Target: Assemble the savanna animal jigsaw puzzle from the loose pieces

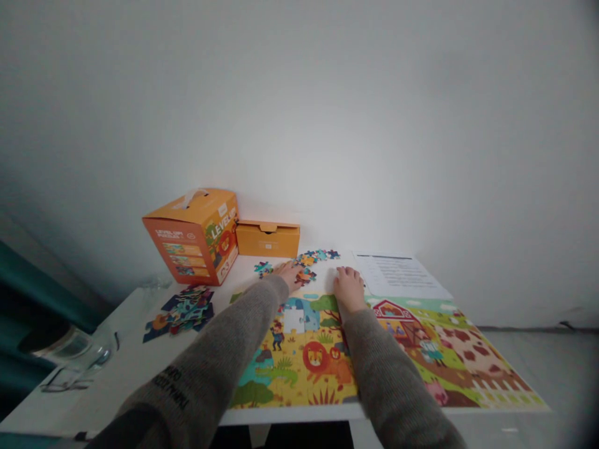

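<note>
Lion puzzle (322, 368), head view: mostly joined up, lying on the counter (126, 374) on the near side of both hands, between & partly under the forearms. Done: lion, croc & most of the yellow ground are together. Left, as far as shows: one white gap (294, 321) just nearer than the L hand (289, 274); L edge is covered by that forearm, so can't tell if it's whole. Farm puzzle (468, 355), to the R of & nearer than the R hand (350, 288), looks complete where visible; its L part's behind the R sleeve (388, 368).

L hand: palm down, fingers stretched fwd, beside a small cluster of loose pcs (306, 276); can't tell if it grips one. R hand: palm down at the puzzle's far edge, fingers slightly bent; can't tell if anything's under it.

More pcs: scattered row (321, 255) beyond & between the hands, a few (262, 268) just L of the L hand, plus a darker pile (187, 312) well L of it. Printed sheet (402, 274) R of the R hand. Big puzzle box (206, 234) & small orange box (267, 241) both beyond the L hand, off to its L.
</note>
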A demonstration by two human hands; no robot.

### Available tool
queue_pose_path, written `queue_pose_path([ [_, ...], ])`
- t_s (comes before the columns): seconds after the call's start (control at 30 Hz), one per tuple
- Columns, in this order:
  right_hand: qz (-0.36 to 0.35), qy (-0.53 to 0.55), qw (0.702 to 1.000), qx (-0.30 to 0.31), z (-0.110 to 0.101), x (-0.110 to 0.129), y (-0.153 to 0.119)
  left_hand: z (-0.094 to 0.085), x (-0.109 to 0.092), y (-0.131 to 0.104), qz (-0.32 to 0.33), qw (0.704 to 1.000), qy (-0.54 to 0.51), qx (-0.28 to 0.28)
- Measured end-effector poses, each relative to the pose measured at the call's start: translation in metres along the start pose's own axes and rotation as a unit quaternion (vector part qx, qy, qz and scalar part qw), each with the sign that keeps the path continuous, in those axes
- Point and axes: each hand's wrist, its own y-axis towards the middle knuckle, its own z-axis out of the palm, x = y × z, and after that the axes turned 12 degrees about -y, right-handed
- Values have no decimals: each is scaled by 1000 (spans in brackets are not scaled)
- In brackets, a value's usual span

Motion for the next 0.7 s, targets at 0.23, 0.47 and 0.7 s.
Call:
queue_pose_path([
  [0.23, -59, 31, 997, 42, -3, 5, 0, -12, 11, -1, -6, 1000, -6, 0],
  [0.47, -84, 31, 995, 37, -4, 10, -1, -13, -6, 22, 17, 999, 9, -47],
  [0.7, -88, 26, 995, 37, -6, 9, -2, 11, -24, 33, 16, 999, -4, -41],
])
